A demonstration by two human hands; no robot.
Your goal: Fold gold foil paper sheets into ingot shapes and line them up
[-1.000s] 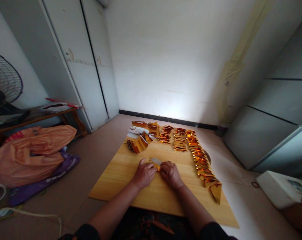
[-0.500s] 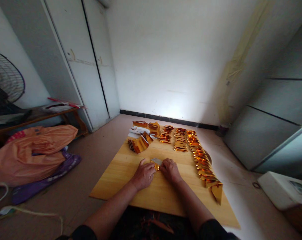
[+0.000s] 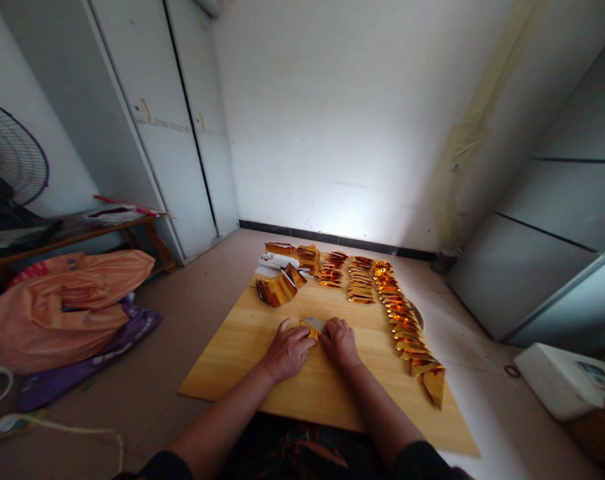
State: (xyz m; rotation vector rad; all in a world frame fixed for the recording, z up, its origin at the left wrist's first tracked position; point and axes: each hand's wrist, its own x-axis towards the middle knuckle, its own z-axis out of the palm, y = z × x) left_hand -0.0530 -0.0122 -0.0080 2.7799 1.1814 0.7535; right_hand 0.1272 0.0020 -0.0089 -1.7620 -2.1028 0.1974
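Between my two hands, low over the wooden board (image 3: 247, 360), is a sheet of gold foil paper (image 3: 310, 329), partly folded, its pale grey back showing at the top. My left hand (image 3: 288, 350) pinches its left and lower edge with thumb and fingers. On the other side, my right hand (image 3: 340, 340) has its fingers curled on the sheet's right end; the fingertips are partly hidden. A fanned stack of gold foil sheets (image 3: 278, 291) lies just beyond my left hand. Folded gold foil pieces (image 3: 402, 325) run in a long overlapping row along the board's right side.
Shorter rows of folded foil (image 3: 361, 280) stand at the board's back, beside more foil stacks (image 3: 308, 257) and a white wrapper (image 3: 280, 261). Orange and purple bags (image 3: 67, 313) lie on the floor at left, near a cable (image 3: 82, 428). A white box (image 3: 562, 380) stands at right.
My left fingers have shifted slightly right along the foil sheet, and less of its gold lower part shows. The stacks and rows stay as they were.
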